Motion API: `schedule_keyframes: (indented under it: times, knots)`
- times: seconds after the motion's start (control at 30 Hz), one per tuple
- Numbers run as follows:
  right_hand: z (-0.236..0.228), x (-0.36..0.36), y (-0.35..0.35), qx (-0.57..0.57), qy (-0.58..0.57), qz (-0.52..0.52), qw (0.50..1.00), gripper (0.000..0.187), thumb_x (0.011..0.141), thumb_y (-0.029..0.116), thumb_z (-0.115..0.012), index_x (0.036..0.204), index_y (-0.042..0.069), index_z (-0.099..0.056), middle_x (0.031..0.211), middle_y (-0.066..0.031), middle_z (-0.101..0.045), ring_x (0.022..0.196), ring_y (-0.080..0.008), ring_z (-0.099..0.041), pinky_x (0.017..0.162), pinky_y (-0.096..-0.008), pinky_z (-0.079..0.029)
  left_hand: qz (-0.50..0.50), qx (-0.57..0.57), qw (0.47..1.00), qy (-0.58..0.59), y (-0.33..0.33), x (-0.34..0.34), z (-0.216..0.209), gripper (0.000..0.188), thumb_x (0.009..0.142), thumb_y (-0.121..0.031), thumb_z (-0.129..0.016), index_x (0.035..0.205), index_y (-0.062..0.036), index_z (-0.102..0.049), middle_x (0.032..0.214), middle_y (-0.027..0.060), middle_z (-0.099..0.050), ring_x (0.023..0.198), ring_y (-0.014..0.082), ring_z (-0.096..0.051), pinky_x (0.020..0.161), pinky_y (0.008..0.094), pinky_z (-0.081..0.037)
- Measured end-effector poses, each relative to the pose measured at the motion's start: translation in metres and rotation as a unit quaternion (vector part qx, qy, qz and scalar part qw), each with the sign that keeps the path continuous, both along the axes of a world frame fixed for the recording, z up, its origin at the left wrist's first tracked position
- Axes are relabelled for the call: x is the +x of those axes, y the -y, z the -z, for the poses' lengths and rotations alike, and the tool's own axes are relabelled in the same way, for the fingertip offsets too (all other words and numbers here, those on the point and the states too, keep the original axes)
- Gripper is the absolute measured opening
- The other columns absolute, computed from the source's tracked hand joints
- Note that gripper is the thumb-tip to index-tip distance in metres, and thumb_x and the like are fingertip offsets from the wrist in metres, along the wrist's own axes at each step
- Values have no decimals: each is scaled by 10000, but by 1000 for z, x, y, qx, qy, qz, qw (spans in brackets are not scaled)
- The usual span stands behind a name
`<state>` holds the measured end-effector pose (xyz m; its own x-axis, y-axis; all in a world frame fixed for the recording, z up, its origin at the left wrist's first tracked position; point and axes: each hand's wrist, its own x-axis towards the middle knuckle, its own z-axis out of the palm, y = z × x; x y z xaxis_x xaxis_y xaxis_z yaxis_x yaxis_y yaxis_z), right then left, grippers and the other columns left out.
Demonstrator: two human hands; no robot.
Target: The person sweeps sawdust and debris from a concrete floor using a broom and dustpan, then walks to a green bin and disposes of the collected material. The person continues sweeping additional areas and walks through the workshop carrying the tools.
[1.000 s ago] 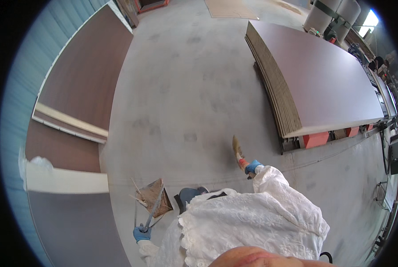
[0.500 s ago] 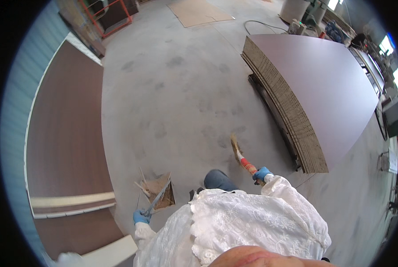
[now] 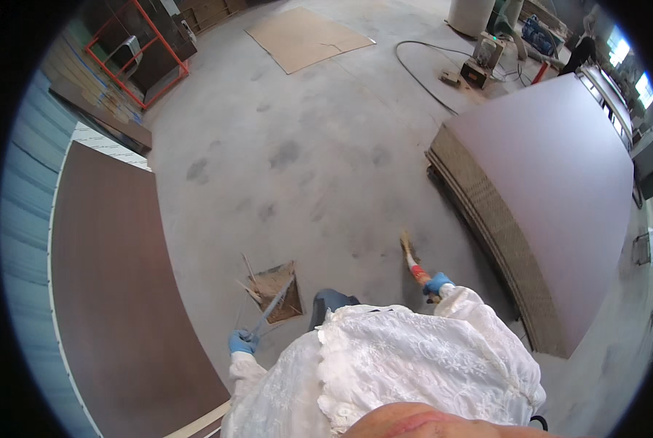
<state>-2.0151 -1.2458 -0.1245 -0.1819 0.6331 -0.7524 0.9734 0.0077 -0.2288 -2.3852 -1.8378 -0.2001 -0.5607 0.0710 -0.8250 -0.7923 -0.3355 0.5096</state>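
Head view: blue-gloved right hand (image 3: 438, 283) is curled round the red-and-white handle of a slim straw-coloured brush (image 3: 415, 270). Its long axis runs forward and a bit left, bristles pointing away from that hand. Blue-gloved left hand (image 3: 243, 342) is closed on a long grey bar handle (image 3: 274, 305), slanting forward-right to a squarish brown dustpan (image 3: 296, 299) just ahead.

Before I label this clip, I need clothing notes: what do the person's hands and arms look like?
The left hand and right hand wear blue gloves. The sleeves are loose and white, matching the floral-patterned white garment.
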Motion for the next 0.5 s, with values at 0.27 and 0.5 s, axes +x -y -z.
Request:
schedule_keyframes:
  times: [0.27,0.5]
  knots:
    - [-30,-262,-156,-30,-35,103,994,235,686,139,-743,807,-53,-684,689,-107,-671,611,-203,-684,552,-345,-547,8,-30,1000,3,-225,-285,-16,70,710,-117,-487,737,-69,-529,774,134,-576,740,341,-538,747,598,-453]
    - [-114,-473,-293,-31,-104,150,983,283,655,12,-712,880,-135,-623,754,-191,-659,635,-296,-686,514,-400,-571,82,-64,995,-4,-468,-570,-52,159,727,-148,-496,812,-37,-572,776,156,-562,788,362,-531,783,596,-447]
